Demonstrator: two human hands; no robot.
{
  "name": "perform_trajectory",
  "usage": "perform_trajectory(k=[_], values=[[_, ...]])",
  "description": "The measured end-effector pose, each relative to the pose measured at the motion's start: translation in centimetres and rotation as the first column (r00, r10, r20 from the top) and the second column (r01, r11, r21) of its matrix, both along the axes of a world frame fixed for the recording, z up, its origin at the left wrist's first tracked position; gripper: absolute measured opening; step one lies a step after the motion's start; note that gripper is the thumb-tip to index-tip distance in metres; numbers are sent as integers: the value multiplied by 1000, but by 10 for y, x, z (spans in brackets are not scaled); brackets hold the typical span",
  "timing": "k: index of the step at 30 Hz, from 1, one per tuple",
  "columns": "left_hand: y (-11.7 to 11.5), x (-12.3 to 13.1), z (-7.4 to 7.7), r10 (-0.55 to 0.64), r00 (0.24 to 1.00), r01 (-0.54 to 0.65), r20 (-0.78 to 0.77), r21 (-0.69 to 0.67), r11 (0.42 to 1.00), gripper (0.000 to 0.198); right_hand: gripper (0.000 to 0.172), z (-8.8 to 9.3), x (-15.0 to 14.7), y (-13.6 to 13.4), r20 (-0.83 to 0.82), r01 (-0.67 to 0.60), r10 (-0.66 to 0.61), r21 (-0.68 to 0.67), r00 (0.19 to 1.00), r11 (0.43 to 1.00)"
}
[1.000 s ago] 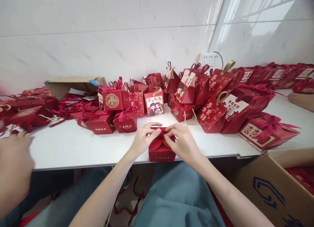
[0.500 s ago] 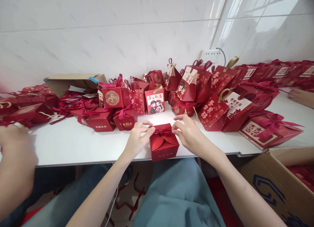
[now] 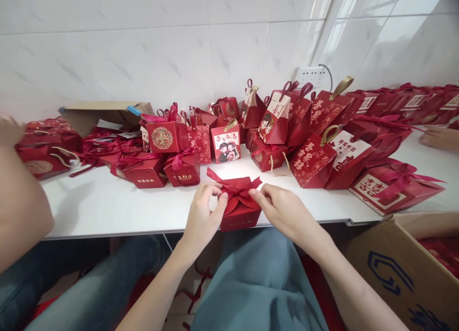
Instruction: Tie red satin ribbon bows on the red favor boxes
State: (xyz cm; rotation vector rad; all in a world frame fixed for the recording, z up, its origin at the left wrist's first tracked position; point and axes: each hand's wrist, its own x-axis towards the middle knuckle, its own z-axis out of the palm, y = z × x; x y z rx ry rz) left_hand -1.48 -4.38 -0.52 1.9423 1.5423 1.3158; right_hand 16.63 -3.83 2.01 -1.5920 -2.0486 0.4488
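Observation:
A red gift box (image 3: 241, 222) with rounded top flaps stands at the table's front edge, right before me. Across its top lies a red ribbon (image 3: 238, 189) tied in a bow, one tail pointing up to the left. My left hand (image 3: 208, 208) pinches the bow's left side between thumb and fingers. On the other side, my right hand (image 3: 276, 202) has its thumb and fingertips closed on the ribbon's right part. The fingers partly cover the bow's loops.
Finished-looking red boxes (image 3: 182, 168) and handled bags (image 3: 274, 121) crowd the white table (image 3: 118, 211) along the tiled wall. An open cardboard carton (image 3: 390, 269) stands at the lower right. A co-worker's arm (image 3: 25, 207) reaches in at the left; another person's hand (image 3: 439, 139) shows far right.
Both my hands have closed in on the bow, and its ribbon tails now stick out to the sides. At the left, the co-worker's arm has moved up and farther over the table.

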Motion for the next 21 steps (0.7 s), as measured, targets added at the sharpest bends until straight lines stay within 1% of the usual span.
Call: perform_trajectory(k=[2,5,8,11,13,17,21], values=[[0,1,-1,-5,999,7,52,-42,999,16,41,-2,-6,-1,-81,-7,2,-58,997,998],[2,2,-3,-33,991,45,127,-99,994,18,36,-6,-11,5,-197,-19,-2,-104,980,994],[5,-1,-6,-57,974,90,219,-141,986,20,33,-10,-8,16,-365,-116,46,-174,930,978],[9,-4,-7,-91,955,140,283,-158,978,19,35,-13,-1,24,-563,-273,94,-243,821,931],[11,-5,-7,-118,946,171,301,-157,973,20,37,-16,2,27,-661,-356,94,-273,744,894],[16,-7,-8,-143,933,204,330,-157,966,23,37,-26,7,31,-791,-462,68,-282,608,841],[18,-9,-11,-157,933,221,325,-173,960,25,35,-36,9,33,-885,-541,-21,-303,466,784]])
